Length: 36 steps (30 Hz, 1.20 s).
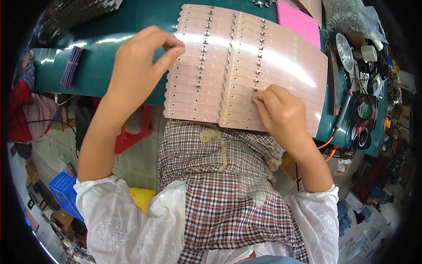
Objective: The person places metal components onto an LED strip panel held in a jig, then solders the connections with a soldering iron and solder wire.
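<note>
Through the head view, I observe a pink-beige panel [288, 66] of narrow parallel strips on the green table [101, 61], its near edge extending over the wearer's checked apron [237, 193]. Small metal clips [201, 68] stand on the panel in two columns, one on the left-hand strips and one on the right-hand strips. My left hand [143, 57] is raised at the panel's left edge, its grip drawn nearly together at thumb and index finger; I cannot tell whether the tips meet or hold a part. My right hand [283, 110] is over the near portion of the panel, its grip pressed together at the lower end of the right column, just beside the last visible clip; I cannot tell whether a part is pinched inside. At the panel's far right corner I note a pink sheet [299, 22]. Along the right side of the table I identify a round metal dish [344, 52], a handled tool [344, 110] with an orange cable [326, 144], and a dark fan-shaped unit [364, 110]. A purple bundle [71, 67] lies on the table to the left, well apart from the panel.
</note>
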Each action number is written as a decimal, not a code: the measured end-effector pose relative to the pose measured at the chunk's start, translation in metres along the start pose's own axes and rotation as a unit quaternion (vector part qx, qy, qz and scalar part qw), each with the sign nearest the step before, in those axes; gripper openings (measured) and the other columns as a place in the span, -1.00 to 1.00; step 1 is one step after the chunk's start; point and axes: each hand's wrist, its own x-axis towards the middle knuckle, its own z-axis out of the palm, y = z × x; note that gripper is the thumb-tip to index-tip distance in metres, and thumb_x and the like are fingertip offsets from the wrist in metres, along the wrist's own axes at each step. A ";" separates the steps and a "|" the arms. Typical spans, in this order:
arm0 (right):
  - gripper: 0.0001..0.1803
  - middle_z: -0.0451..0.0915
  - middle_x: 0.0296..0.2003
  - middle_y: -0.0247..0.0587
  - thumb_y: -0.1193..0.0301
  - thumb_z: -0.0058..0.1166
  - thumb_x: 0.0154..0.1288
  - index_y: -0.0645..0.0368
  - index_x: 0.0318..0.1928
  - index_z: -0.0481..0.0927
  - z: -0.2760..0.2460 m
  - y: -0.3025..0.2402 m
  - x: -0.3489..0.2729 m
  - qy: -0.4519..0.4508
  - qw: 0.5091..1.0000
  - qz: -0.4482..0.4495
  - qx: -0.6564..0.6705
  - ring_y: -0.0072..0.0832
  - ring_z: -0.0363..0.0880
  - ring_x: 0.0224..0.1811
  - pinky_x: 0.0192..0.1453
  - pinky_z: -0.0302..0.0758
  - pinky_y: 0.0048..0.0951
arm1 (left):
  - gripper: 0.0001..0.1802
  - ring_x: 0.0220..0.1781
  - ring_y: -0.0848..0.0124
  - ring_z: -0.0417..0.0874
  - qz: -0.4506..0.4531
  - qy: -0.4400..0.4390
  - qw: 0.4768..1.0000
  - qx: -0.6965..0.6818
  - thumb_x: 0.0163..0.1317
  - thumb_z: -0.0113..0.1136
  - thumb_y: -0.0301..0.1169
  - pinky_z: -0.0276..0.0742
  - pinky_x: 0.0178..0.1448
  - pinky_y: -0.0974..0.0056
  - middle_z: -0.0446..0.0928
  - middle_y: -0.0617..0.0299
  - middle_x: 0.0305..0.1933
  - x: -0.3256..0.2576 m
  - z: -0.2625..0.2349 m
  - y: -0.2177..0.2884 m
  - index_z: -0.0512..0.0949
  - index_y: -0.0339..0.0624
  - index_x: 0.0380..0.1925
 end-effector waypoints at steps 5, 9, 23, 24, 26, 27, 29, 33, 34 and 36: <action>-0.87 0.48 -0.47 -0.21 0.57 0.19 -0.03 0.21 -0.39 0.56 -0.001 -0.003 0.001 -0.032 0.993 -0.054 -0.097 -0.32 0.56 -0.44 -0.44 0.54 -0.34 | -0.86 -0.42 0.40 0.49 0.052 0.012 0.998 0.038 0.22 0.31 -0.42 0.38 -0.31 0.32 0.62 0.23 -0.34 0.053 0.020 -0.026 0.66 -0.24 -0.28; -0.88 0.50 -0.46 -0.22 0.54 0.22 0.03 0.19 -0.37 0.57 -0.003 -0.003 0.001 -0.025 0.997 -0.033 -0.064 -0.32 0.58 -0.42 -0.44 0.54 -0.35 | -0.84 -0.24 0.28 0.66 0.024 -0.024 0.999 0.024 0.23 0.30 -0.37 0.53 -0.12 0.24 0.67 0.18 -0.27 0.106 0.048 -0.039 0.67 -0.22 -0.26; -0.88 0.65 -0.38 -0.16 0.42 0.26 0.19 0.20 -0.30 0.68 -0.022 0.102 0.108 0.095 0.989 0.115 0.001 -0.30 0.64 -0.38 -0.25 0.54 -0.30 | -0.82 -0.11 0.16 0.68 0.036 -0.039 0.989 0.137 0.26 0.24 -0.32 0.59 -0.01 0.11 0.65 0.16 -0.14 0.163 0.097 -0.045 0.68 -0.13 -0.22; -0.88 0.65 -0.38 -0.16 0.42 0.26 0.19 0.20 -0.30 0.68 -0.016 0.110 0.118 0.097 0.989 0.116 0.002 -0.30 0.64 -0.38 -0.25 0.54 -0.30 | -0.82 -0.11 0.14 0.67 0.034 -0.041 0.988 0.143 0.27 0.23 -0.31 0.58 -0.01 0.09 0.63 0.15 -0.13 0.163 0.100 -0.047 0.67 -0.14 -0.23; -0.84 0.66 -0.37 -0.13 0.37 0.25 0.18 0.19 -0.28 0.70 -0.002 0.122 0.135 0.094 0.988 0.120 -0.021 -0.21 0.65 -0.32 -0.21 0.56 -0.23 | -0.82 -0.11 0.12 0.67 0.032 -0.033 0.988 0.147 0.29 0.21 -0.31 0.57 -0.01 0.09 0.62 0.14 -0.11 0.162 0.103 -0.048 0.67 -0.15 -0.24; -0.84 0.66 -0.37 -0.13 0.37 0.25 0.18 0.19 -0.28 0.70 0.004 0.124 0.141 0.095 0.988 0.120 -0.021 -0.21 0.65 -0.32 -0.21 0.56 -0.23 | -0.81 -0.10 0.11 0.66 0.031 -0.024 0.988 0.148 0.30 0.19 -0.31 0.57 0.00 0.08 0.62 0.13 -0.08 0.162 0.104 -0.048 0.67 -0.17 -0.25; -0.82 0.68 -0.34 -0.07 0.36 0.22 0.19 0.19 -0.27 0.71 0.015 0.128 0.149 0.058 0.987 0.150 -0.032 -0.10 0.66 -0.26 -0.15 0.57 -0.14 | -0.80 -0.11 0.10 0.67 0.006 -0.024 0.990 0.137 0.31 0.18 -0.31 0.56 0.00 0.09 0.63 0.12 -0.11 0.161 0.098 -0.049 0.66 -0.19 -0.24; -0.81 0.69 -0.30 -0.02 0.34 0.19 0.23 0.19 -0.25 0.72 0.025 0.138 0.153 0.061 0.988 0.135 -0.034 -0.03 0.66 -0.22 -0.11 0.57 -0.09 | -0.74 -0.15 0.11 0.67 -0.022 -0.034 0.998 0.039 0.35 0.18 -0.27 0.54 -0.01 0.13 0.66 0.08 -0.19 0.150 0.070 -0.049 0.64 -0.25 -0.20; -0.81 0.69 -0.28 0.00 0.34 0.17 0.24 0.19 -0.25 0.72 0.025 0.136 0.155 0.069 0.987 0.130 -0.063 -0.01 0.66 -0.21 -0.10 0.57 -0.07 | -0.74 -0.26 0.27 0.64 -0.007 -0.034 0.999 0.016 0.35 0.21 -0.28 0.51 -0.11 0.22 0.65 0.11 -0.30 0.142 0.058 -0.047 0.62 -0.29 -0.21; -0.79 0.70 -0.29 0.04 0.33 0.16 0.23 0.22 -0.29 0.72 0.028 0.143 0.155 0.101 0.983 0.124 -0.095 0.02 0.66 -0.21 -0.09 0.58 -0.07 | -0.75 -0.30 0.34 0.59 -0.021 -0.070 0.997 -0.002 0.35 0.21 -0.30 0.48 -0.16 0.26 0.63 0.15 -0.33 0.124 0.036 -0.031 0.61 -0.31 -0.23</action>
